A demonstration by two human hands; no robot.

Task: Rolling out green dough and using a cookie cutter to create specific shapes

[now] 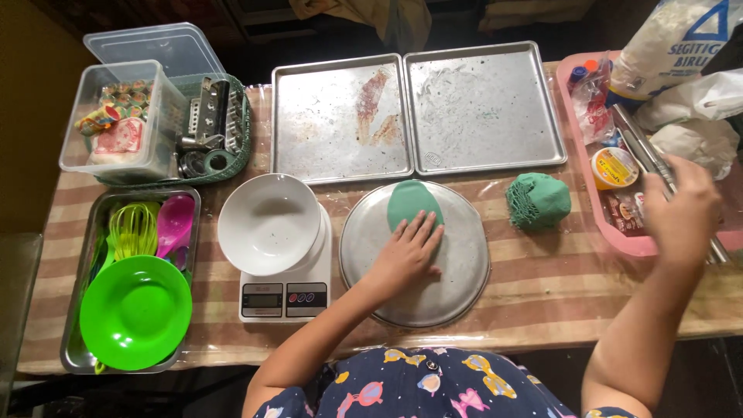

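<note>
**A:** What do I have under the left hand (404,257)?

**B:** I see it spread flat, fingers open, pressing on a flattened oval of green dough (414,203) that lies on the round silver metal tray (457,271) at the centre of the frame. The fingertips cover the lower edge of the dough; nothing is gripped.

**A:** And the right hand (681,210)?

**B:** It sits at the right edge of the frame, over the pink plastic tray (619,240), fingers curled around long metal tongs (646,151). It is blurred, so I cannot tell how firm the hold is.

**A:** Anything between the two?

**B:** A rough lump of green dough (539,201) rests on the striped table (534,310), just right of the round tray and apart from it.

**A:** What else do I read around it?

**B:** Two rectangular metal baking sheets (418,112) lie side by side at upper centre. Left of the round tray, a white bowl (268,223) stands on a white kitchen scale (283,294). At lower left, a bright green plastic plate (135,311) lies in a metal pan with a green whisk (133,229) and a pink spoon (175,223).
</note>
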